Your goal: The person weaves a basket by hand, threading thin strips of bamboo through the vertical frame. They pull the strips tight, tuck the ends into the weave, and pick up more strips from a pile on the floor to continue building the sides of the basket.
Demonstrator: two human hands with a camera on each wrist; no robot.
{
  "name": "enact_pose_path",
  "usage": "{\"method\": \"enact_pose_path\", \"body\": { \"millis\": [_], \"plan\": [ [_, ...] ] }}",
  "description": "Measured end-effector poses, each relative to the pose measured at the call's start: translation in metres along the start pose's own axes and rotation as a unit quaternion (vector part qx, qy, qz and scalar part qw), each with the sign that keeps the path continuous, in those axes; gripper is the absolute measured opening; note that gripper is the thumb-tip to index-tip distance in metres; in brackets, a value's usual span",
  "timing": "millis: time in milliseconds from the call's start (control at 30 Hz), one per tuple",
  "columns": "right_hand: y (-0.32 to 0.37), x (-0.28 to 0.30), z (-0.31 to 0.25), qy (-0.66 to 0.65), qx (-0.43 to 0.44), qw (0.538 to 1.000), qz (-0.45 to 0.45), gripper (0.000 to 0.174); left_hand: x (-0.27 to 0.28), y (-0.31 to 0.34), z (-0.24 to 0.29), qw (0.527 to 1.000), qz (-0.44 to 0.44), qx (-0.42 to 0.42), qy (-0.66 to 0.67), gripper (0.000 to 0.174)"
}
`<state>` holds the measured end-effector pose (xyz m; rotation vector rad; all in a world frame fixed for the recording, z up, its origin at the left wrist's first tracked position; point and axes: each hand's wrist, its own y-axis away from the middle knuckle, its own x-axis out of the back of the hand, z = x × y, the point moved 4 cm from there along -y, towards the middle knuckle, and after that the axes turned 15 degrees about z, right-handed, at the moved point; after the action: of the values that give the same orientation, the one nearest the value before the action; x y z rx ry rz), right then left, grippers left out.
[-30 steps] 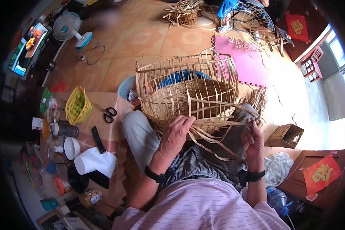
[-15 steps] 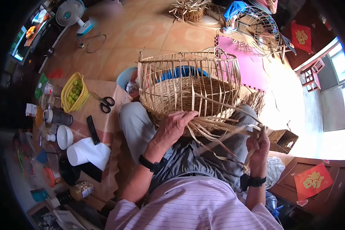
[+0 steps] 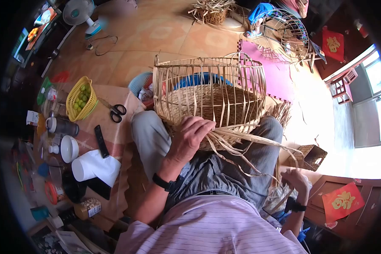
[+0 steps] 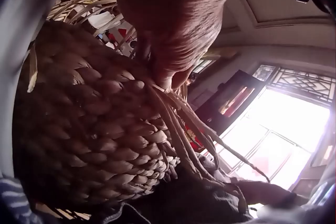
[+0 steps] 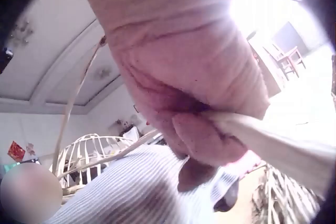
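A half-woven basket [image 3: 190,101] sits on its side between the person's knees, its thick braided part nearer and its open frame of thin stakes farther off. At its near edge the left hand [image 3: 188,137] pinches a bunch of flat straw-coloured strips [image 3: 230,146]. In the left wrist view the thumb and fingers press those strips [image 4: 176,129] against the braided wall [image 4: 89,124]. Out past the right knee, the right hand [image 3: 297,180] grips a long strip, its fingers curled round it. That strip [image 5: 283,145] crosses the palm in the right wrist view.
On the left, a low table [image 3: 116,95] bears scissors [image 3: 117,113], a yellow basket [image 3: 89,106] of green fruit, a white bowl [image 3: 70,149] and jars. A small woven box [image 3: 311,157] stands on the right, and a pink mat [image 3: 269,76] lies beyond. Another person sits at the back.
The right hand has moved right and down, away from the basket, drawing a strip out with it. The left hand stays at the basket's near edge, still pinching the bunch.
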<state>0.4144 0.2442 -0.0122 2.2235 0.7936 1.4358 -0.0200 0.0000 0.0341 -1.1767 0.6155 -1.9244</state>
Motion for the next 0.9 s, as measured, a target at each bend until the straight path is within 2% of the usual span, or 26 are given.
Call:
{"method": "enact_pose_path", "body": {
  "millis": [33,67,100,167,200,267,300,367,467,500,567,600,733,767,800,833,900],
  "plan": [
    [0.013,-0.004,0.002,-0.064,0.024,0.996,-0.059,0.036,0.002,0.000,0.000,1.000,0.001,0.002,-0.014,0.037],
    [0.020,-0.010,0.007,-0.148,0.002,0.984,-0.103,0.029,0.004,0.001,0.001,1.000,0.001,0.003,-0.028,0.037],
    [0.033,-0.016,-0.013,-0.194,0.012,0.967,-0.166,0.023,0.004,0.001,0.002,0.999,0.000,0.002,-0.042,0.036],
    [0.053,-0.030,-0.064,-0.308,0.097,0.934,-0.153,0.033,-0.002,0.004,0.000,0.998,-0.019,0.027,-0.047,0.036],
    [0.052,-0.042,-0.079,-0.321,0.151,0.932,-0.080,0.039,-0.007,0.007,-0.002,0.998,-0.031,0.040,-0.043,0.035],
    [0.058,-0.055,-0.125,-0.376,0.221,0.899,-0.048,0.049,-0.010,0.007,0.000,0.996,-0.055,0.045,-0.056,0.031],
    [0.065,-0.053,-0.169,-0.420,0.239,0.871,-0.088,0.052,-0.011,0.006,0.001,0.995,-0.056,0.064,-0.047,0.031],
    [0.056,-0.069,-0.208,-0.511,0.194,0.813,-0.200,0.040,-0.014,0.009,0.000,0.992,-0.056,0.106,-0.031,0.031],
    [0.027,-0.114,-0.240,-0.419,0.261,0.862,-0.111,0.035,-0.017,0.011,0.003,0.979,-0.062,0.195,-0.001,0.034],
    [0.028,-0.116,-0.256,-0.351,0.333,0.874,-0.040,0.032,-0.018,0.010,0.004,0.972,-0.059,0.227,0.014,0.034],
    [0.031,-0.120,-0.281,-0.200,0.462,0.858,0.101,0.027,-0.022,0.009,0.006,0.970,-0.060,0.237,0.008,0.034],
    [0.024,-0.128,-0.282,-0.168,0.492,0.835,0.177,0.028,-0.023,0.009,0.006,0.966,-0.061,0.250,0.014,0.033],
    [0.026,-0.133,-0.296,-0.107,0.470,0.847,0.226,0.019,-0.034,0.018,-0.007,0.954,-0.034,0.295,0.043,0.034],
    [0.025,-0.137,-0.297,-0.074,0.445,0.863,0.227,0.019,-0.034,0.019,-0.008,0.940,-0.079,0.330,0.021,0.036],
    [0.022,-0.141,-0.298,-0.040,0.477,0.841,0.253,0.018,-0.030,0.016,-0.006,0.940,-0.084,0.329,0.029,0.045],
    [0.022,-0.143,-0.300,-0.001,0.486,0.835,0.258,0.017,-0.039,0.027,-0.013,0.945,-0.065,0.316,0.050,0.053],
    [0.023,-0.144,-0.307,-0.011,0.480,0.834,0.270,0.014,-0.034,0.020,-0.006,0.941,-0.101,0.321,0.043,0.063]
  ]
}}
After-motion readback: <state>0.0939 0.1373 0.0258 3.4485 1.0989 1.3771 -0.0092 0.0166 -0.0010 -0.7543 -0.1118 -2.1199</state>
